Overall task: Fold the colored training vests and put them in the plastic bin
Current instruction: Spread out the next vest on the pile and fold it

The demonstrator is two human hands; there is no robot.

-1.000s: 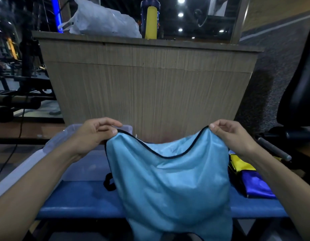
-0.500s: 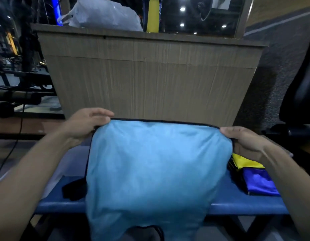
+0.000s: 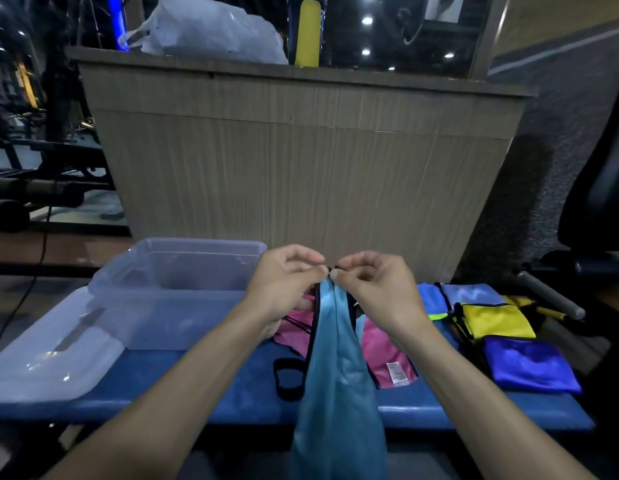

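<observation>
Both forearms reach forward from the bottom corners of the view and converge at centre, above the blue bench [image 3: 162, 393]. The left hand [image 3: 284, 285] and right hand [image 3: 377, 289] meet almost fingertip to fingertip, each with fingers curled and thumb pressed to forefinger, pinching the black-trimmed top edge of the light blue vest [image 3: 339, 382]. The vest hangs from this shared pinch point, doubled lengthwise into a narrow strip that drops past the front edge of the bench and out of view at the bottom. Wrists are level, palms turned toward each other.

A pink vest [image 3: 387, 355] lies flat on the bench directly behind the hanging strip, its white label showing near the front right corner. A black loop [image 3: 287, 379] of trim lies on the bench just left of the strip.

The clear plastic bin [image 3: 183, 292] stands on the bench to the left of the hands; contents cannot be made out through its walls. Its lid [image 3: 51, 355] lies flat beside it, further left.

To the right of the hands lie folded vests: a yellow vest [image 3: 491, 320] and a dark blue vest [image 3: 530, 365], with pale blue pieces behind them.

A wood-grain counter [image 3: 301, 168] stands behind the bench, carrying a white plastic bag [image 3: 211, 29] and a yellow bottle [image 3: 308, 32]
</observation>
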